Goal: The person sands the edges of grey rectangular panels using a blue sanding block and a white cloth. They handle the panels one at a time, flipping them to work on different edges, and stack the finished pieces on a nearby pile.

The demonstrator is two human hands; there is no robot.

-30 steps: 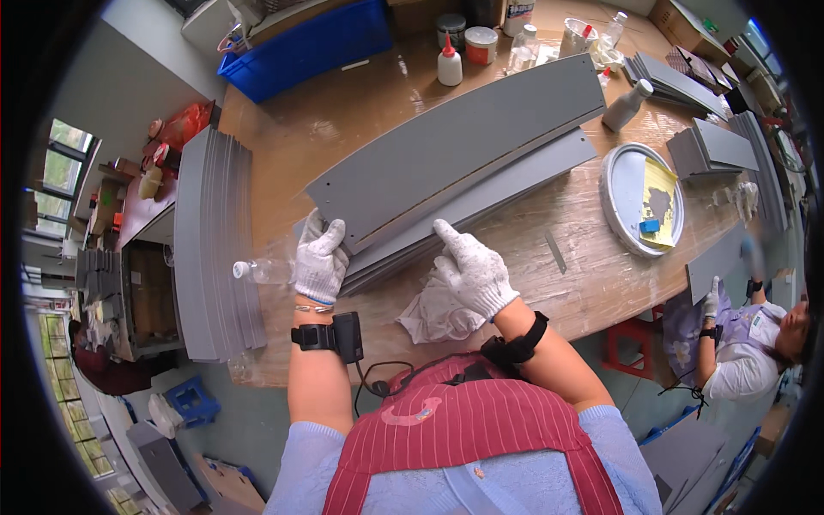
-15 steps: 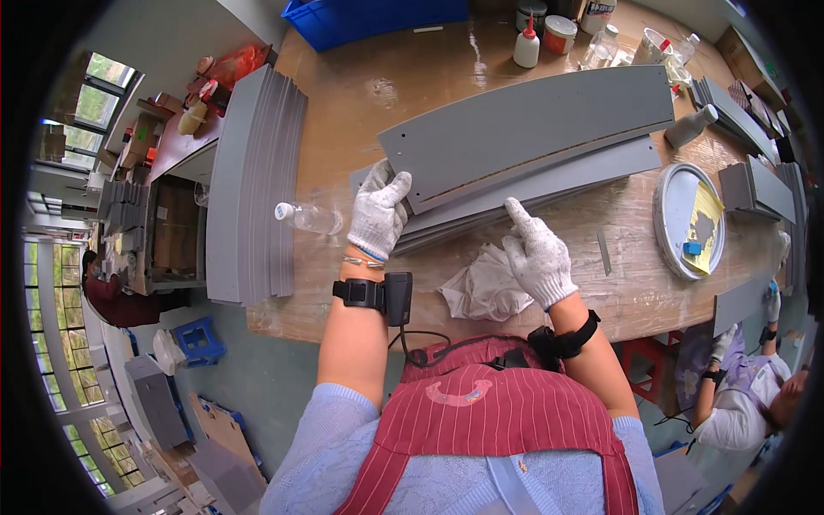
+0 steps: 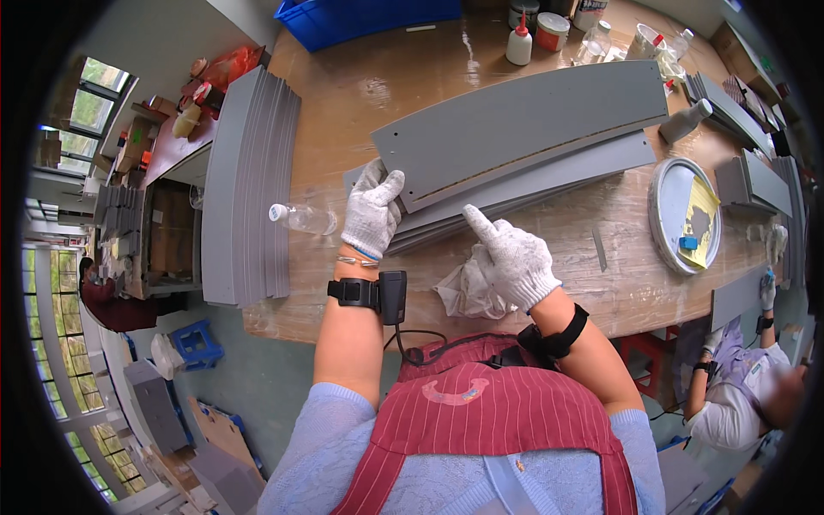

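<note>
A grey panel [image 3: 524,129] with a curved far edge, small corner holes and a groove along its near side lies slanted on a stack of similar grey panels [image 3: 592,161]. My left hand [image 3: 372,210], in a white knitted glove, is closed on the panel's left end, thumb on top; the fingers beneath are partly hidden. My right hand [image 3: 515,257], gloved likewise, hovers in front of the stack with its index finger stretched out and the other fingers curled. Nothing shows in it. Below it lies a crumpled white cloth [image 3: 463,287], partly covered by the hand.
Left stands a tall stack of grey panels [image 3: 249,189] beside a clear bottle [image 3: 305,218]. On the right are a round lid [image 3: 659,223] with a yellow sheet and a grey bottle [image 3: 685,122]. Glue bottles and a blue crate [image 3: 360,21] sit behind. A co-worker [image 3: 730,395] works at right.
My right hand has moved left along the front of the stack, its index finger still extended. My left hand keeps its hold on the panel. The whole view has shifted slightly.
</note>
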